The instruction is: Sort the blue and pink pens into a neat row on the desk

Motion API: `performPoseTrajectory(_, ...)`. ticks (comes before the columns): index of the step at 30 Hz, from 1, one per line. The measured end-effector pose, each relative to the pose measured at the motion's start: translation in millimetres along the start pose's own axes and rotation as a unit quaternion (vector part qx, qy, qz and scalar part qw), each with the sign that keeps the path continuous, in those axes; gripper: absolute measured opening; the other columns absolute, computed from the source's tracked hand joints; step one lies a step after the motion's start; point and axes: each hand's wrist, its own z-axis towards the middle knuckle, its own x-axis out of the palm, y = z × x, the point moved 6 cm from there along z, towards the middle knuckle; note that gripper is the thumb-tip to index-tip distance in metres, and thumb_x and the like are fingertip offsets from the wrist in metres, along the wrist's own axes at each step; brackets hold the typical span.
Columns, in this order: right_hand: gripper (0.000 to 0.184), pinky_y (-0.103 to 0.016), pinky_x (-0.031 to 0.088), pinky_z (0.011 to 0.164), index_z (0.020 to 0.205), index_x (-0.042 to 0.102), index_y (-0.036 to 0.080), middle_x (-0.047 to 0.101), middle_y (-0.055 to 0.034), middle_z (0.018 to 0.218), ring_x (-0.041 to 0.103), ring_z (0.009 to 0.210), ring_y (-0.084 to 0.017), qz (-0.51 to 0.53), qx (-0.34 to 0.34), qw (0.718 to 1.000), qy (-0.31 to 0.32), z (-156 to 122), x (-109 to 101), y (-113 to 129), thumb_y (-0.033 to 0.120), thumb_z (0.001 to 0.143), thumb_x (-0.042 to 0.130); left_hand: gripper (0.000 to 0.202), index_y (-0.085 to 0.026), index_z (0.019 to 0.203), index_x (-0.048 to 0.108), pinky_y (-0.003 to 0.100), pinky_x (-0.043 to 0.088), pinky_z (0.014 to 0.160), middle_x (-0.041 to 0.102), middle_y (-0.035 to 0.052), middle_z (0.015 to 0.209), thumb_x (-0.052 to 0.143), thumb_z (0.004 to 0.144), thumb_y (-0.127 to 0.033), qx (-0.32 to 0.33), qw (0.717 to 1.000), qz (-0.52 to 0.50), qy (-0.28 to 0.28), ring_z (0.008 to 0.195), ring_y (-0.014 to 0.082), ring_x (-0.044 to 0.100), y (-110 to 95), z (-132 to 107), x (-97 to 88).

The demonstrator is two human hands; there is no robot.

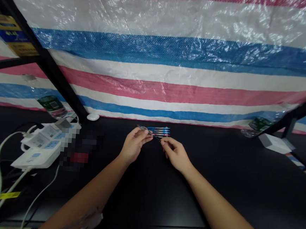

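Observation:
Between my two hands, above the black table [146, 198], a slim dark pen [155, 137] slants down to the right. My left hand [134, 144] pinches its upper left part with thumb and fingers. At its lower right end, the fingertips of my right hand [175, 153] close on it. Just behind the hands lie several pens [162, 130] side by side in a row, blue ones and a red one, their left ends partly covered by my left hand.
On the left stand a white power strip [51, 152] with plugs and cables, and a clear bottle [52, 101]. A white round object [92, 117] sits by the rack post. Another bottle [259, 124] and a white box [275, 143] are at right. Striped sheeting [177, 74] hangs behind.

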Motion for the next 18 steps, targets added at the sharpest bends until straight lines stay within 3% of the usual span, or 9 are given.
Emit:
performPoseTrajectory(8,0.031,-0.029,0.038,0.053,0.101,0.071,0.022,0.05,0.0026,0.062,0.048,0.052,-0.014,-0.007,0.003,1.0,-0.004,0.7,-2.0,-2.1,0.05,0.094,0.062,0.037,-0.018,0.09,0.056,0.037,0.059,0.081,0.077,0.0085,0.088,0.078,0.083,-0.047,-0.006,1.0,-0.006,-0.027,0.078,0.0189,0.075,-2.5,3.2,-1.9)
performPoseTrajectory(18,0.029,-0.029,0.04,0.059,0.097,0.074,0.022,0.058,0.0001,0.068,0.05,0.06,-0.016,-0.058,-0.025,0.998,-0.018,0.3,-7.6,3.8,0.047,0.094,0.061,0.033,-0.02,0.099,0.058,0.031,0.059,0.074,0.077,0.0083,0.093,0.077,0.084,-0.041,-0.004,0.999,0.046,0.019,0.084,0.0204,0.075,-2.0,0.0,2.1)
